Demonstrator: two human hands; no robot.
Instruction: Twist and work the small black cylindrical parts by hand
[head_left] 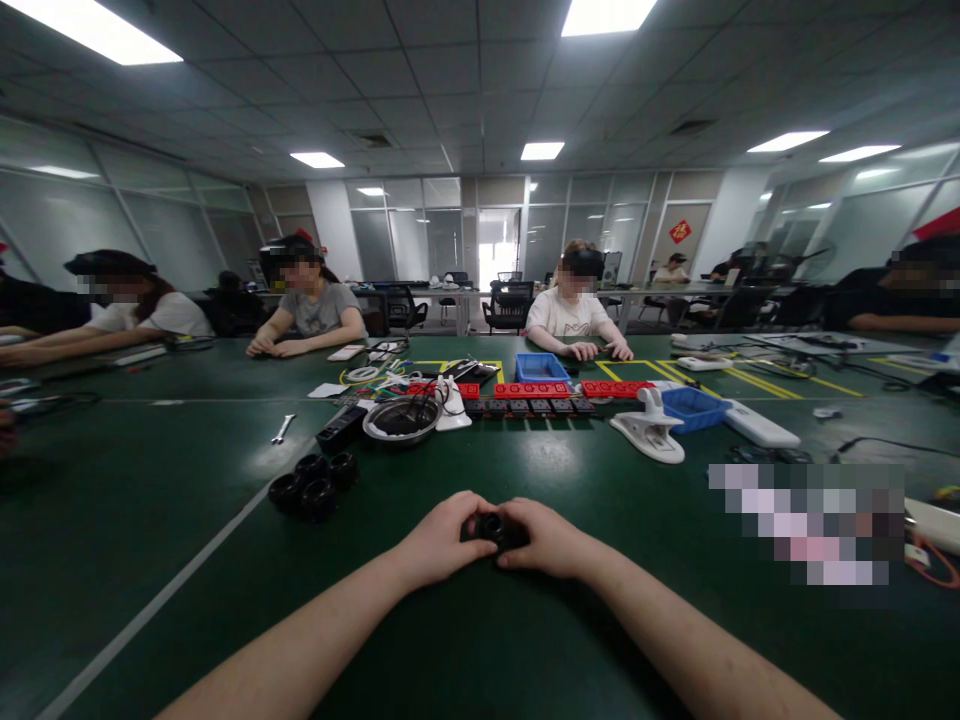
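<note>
My left hand (444, 540) and my right hand (546, 540) meet low over the green table (420, 640). Between them is a small black part (493, 525) with a round, ring-like end facing me. Fingers and thumbs of both hands curl around its sides and hide much of it, so its exact kind cannot be told. To the left of my hands, several black round parts (318, 496) with hollow-looking tops stand in a tight cluster. A small wrench (283, 430) lies farther off on the left.
Ahead are a metal bowl (401, 436) holding dark pieces, red power strips (531, 390), a blue bin (541, 368), another blue bin (694, 410) and a white clip-on stand (649, 436). Tangled cables (367, 375) lie left of centre. Several people sit around the table.
</note>
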